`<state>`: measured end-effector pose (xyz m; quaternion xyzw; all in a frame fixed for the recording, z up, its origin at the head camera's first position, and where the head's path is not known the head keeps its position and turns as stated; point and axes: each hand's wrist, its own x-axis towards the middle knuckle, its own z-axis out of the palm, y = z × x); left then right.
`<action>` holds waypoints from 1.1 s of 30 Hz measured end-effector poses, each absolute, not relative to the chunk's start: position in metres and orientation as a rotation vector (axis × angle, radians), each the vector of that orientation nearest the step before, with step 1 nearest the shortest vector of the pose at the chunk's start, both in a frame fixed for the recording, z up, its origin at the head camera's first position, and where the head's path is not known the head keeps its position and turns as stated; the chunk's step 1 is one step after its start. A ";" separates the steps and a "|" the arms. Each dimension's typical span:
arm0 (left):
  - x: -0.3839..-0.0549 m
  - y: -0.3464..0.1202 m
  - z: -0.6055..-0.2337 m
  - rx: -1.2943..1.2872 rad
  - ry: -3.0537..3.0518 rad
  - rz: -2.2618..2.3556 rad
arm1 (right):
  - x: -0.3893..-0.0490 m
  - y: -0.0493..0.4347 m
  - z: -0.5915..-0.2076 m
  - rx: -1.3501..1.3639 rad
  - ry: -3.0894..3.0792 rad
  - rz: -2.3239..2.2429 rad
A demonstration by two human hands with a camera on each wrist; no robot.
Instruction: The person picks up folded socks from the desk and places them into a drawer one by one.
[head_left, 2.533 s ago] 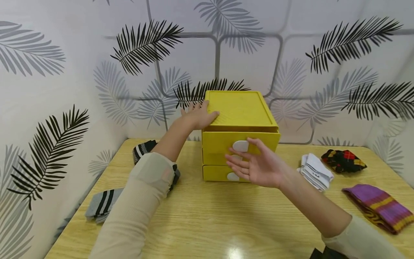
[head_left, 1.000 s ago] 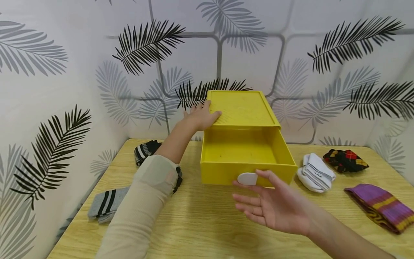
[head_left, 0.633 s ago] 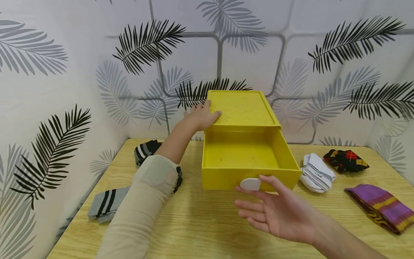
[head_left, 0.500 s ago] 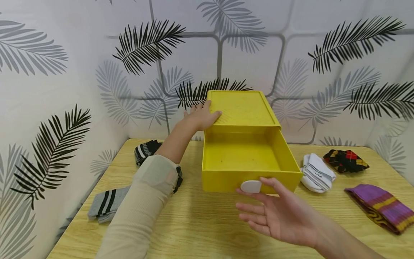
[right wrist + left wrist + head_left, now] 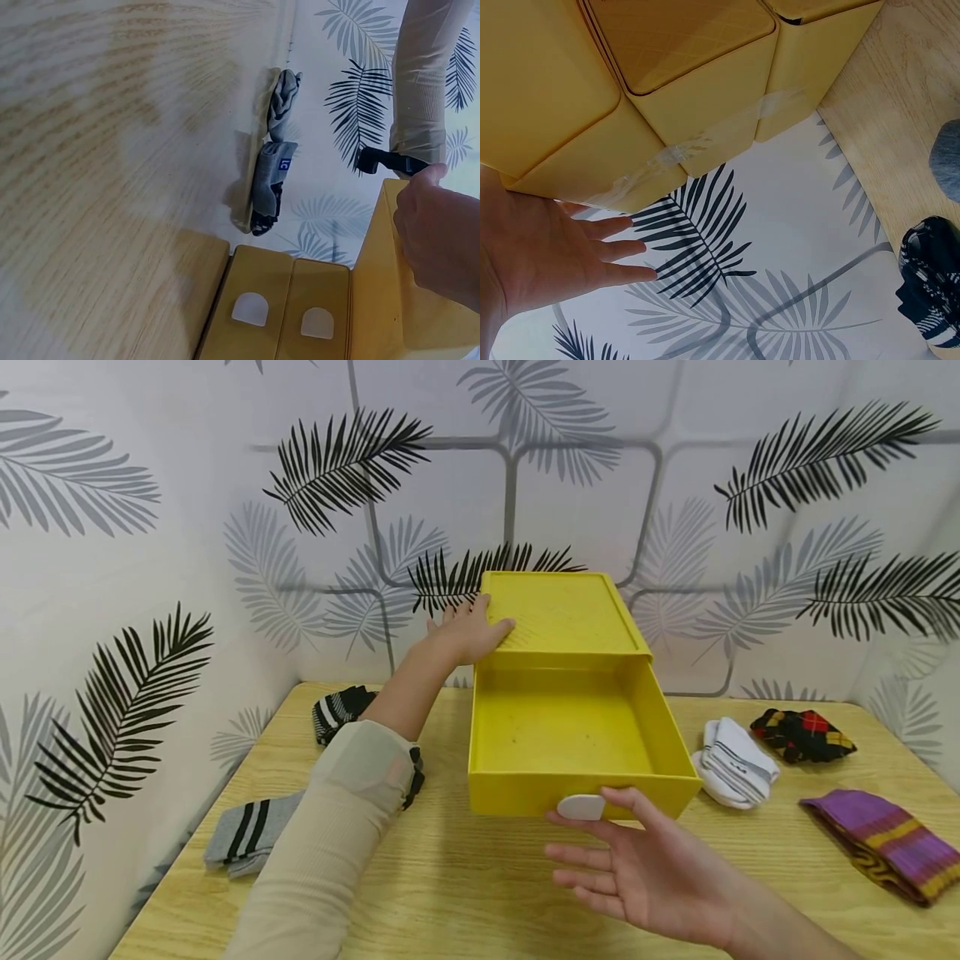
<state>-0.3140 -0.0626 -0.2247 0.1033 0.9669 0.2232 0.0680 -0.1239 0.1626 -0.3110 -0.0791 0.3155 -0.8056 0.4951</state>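
Observation:
A yellow drawer unit (image 5: 564, 610) stands on the table, its top drawer (image 5: 562, 722) pulled far out, bare inside apart from a few small specks. My left hand (image 5: 463, 633) rests over the unit's top left edge, thumb on top and straight fingers along the side; the left wrist view shows these fingers spread beside the yellow wall. My right hand (image 5: 645, 868) pinches the drawer's white handle (image 5: 581, 807) between thumb and index finger, the other fingers loosely extended. In the right wrist view the lower drawers (image 5: 251, 330) are closed, each with a white handle.
Right of the unit lie folded white socks (image 5: 737, 764), a dark argyle pair (image 5: 802, 735) and purple-yellow striped socks (image 5: 885, 843). On the left are grey socks with black stripes (image 5: 251, 831) and black-and-white socks (image 5: 339, 712). A leaf-patterned wall (image 5: 577, 510) stands behind.
The top drawer has slid from nearly closed to far out toward me, with my right hand moving along on its handle. My left hand has stayed on the unit's top edge.

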 end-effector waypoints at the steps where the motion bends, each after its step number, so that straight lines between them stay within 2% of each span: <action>1: -0.314 -0.063 -0.225 0.311 2.914 0.671 | -0.124 0.163 -0.312 -0.195 0.765 -1.954; 18: -0.314 -0.066 -0.228 0.294 2.909 0.686 | -0.129 0.170 -0.322 -0.257 0.929 -1.912; 28: -0.315 -0.063 -0.227 0.310 2.913 0.687 | -0.152 0.241 -0.359 -0.420 1.390 -1.795; 33: -0.315 -0.062 -0.226 0.305 2.911 0.687 | -0.180 0.284 -0.362 -0.540 2.198 -1.651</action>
